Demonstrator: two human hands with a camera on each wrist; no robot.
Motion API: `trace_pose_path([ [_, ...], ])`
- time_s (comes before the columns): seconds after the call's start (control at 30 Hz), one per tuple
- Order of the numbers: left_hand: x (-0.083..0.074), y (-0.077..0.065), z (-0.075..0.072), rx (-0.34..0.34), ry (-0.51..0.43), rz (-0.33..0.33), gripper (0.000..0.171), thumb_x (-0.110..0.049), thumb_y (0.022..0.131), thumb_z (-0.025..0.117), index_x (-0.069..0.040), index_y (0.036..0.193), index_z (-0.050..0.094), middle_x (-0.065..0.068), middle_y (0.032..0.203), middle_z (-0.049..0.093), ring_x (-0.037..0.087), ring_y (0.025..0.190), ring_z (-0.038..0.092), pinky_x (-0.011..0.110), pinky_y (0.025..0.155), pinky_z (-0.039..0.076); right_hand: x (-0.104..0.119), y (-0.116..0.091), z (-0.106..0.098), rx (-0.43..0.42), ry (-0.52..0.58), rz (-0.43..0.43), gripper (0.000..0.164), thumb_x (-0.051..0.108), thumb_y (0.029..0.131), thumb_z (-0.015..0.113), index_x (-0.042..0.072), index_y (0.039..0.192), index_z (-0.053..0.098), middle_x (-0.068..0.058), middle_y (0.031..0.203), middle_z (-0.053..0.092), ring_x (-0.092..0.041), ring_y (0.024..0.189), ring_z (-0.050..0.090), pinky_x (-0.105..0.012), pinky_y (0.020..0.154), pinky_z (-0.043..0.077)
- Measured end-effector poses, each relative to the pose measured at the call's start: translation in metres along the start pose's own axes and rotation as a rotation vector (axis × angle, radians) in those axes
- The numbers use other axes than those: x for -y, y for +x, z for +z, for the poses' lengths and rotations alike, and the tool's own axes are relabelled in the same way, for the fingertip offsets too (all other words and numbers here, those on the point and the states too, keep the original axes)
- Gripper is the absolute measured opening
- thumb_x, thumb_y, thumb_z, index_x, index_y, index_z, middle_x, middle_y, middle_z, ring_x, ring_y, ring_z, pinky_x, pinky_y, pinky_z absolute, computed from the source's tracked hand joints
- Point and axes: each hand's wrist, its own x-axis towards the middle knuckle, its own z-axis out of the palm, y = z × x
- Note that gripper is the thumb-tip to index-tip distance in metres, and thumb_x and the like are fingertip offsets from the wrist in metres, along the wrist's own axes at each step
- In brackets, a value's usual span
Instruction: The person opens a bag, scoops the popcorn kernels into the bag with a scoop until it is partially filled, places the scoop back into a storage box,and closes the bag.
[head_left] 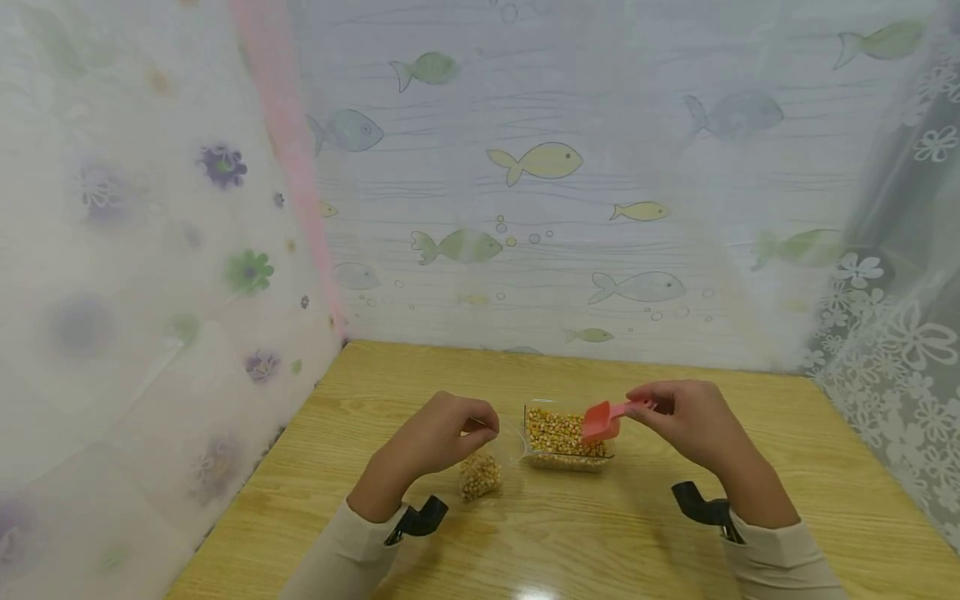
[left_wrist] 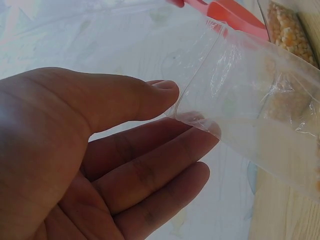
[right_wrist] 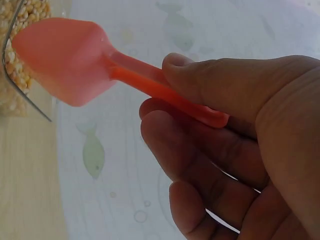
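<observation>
My left hand pinches the top edge of a clear plastic bag between thumb and fingers. Corn kernels fill the bottom of the bag, which hangs at or just above the table. In my right hand is the handle of a pink scoop, gripped between thumb and fingers. The scoop's blade is tilted down over the right part of a clear rectangular container. Yellow corn kernels lie in that container. Whether the blade touches them I cannot tell.
All this is on a wood-grain table. A fish-print curtain stands behind the table's far edge, and a flower-print sheet runs along the left. Black wrist mounts stick out from both sleeves.
</observation>
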Motion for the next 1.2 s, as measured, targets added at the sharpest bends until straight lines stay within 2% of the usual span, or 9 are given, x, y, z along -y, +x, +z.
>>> trace_pose_path([
  [0.4,0.002,0.000,0.002,-0.004,-0.003,0.000,0.007,-0.018,0.102,0.069,-0.021,0.102,0.075,-0.009,0.100,0.074,0.006,0.094,0.074,0.024,0.084,0.059,-0.001,0.002,0.008,0.004,-0.082,-0.023,0.019,0.031,0.093,0.080,0.017,0.106,0.082,0.008,0.088,0.076,-0.004,0.073,0.067,-0.026,0.062,0.053],
  [0.6,0.002,0.000,0.002,0.000,-0.005,0.004,0.007,-0.018,0.102,0.069,-0.021,0.102,0.075,-0.008,0.100,0.075,0.006,0.094,0.074,0.024,0.084,0.059,-0.002,0.002,0.010,0.012,-0.076,-0.023,0.020,0.030,0.092,0.081,0.015,0.106,0.082,0.005,0.090,0.077,-0.007,0.074,0.068,-0.027,0.062,0.053],
  [0.9,0.002,0.001,0.002,0.005,-0.001,0.002,0.007,-0.018,0.102,0.068,-0.021,0.103,0.075,-0.009,0.101,0.075,0.006,0.095,0.074,0.024,0.085,0.059,-0.019,0.005,0.019,0.045,0.019,0.051,0.023,0.029,0.093,0.080,0.014,0.110,0.082,-0.004,0.101,0.079,-0.011,0.079,0.072,-0.027,0.061,0.055],
  [1.07,0.004,0.001,0.002,0.003,-0.008,0.007,0.008,-0.017,0.102,0.069,-0.021,0.103,0.075,-0.008,0.101,0.075,0.006,0.095,0.074,0.024,0.085,0.059,-0.024,0.007,0.024,0.073,0.078,0.084,0.026,0.029,0.095,0.078,0.011,0.114,0.080,-0.004,0.096,0.079,-0.009,0.074,0.071,-0.027,0.059,0.055],
  [1.2,0.005,0.001,0.003,0.000,-0.008,0.011,0.007,-0.017,0.102,0.069,-0.021,0.102,0.075,-0.009,0.101,0.075,0.005,0.094,0.074,0.024,0.084,0.059,-0.030,0.007,0.029,0.097,0.108,0.113,0.031,0.030,0.096,0.076,0.009,0.118,0.078,-0.002,0.089,0.079,-0.014,0.074,0.071,-0.028,0.059,0.053],
])
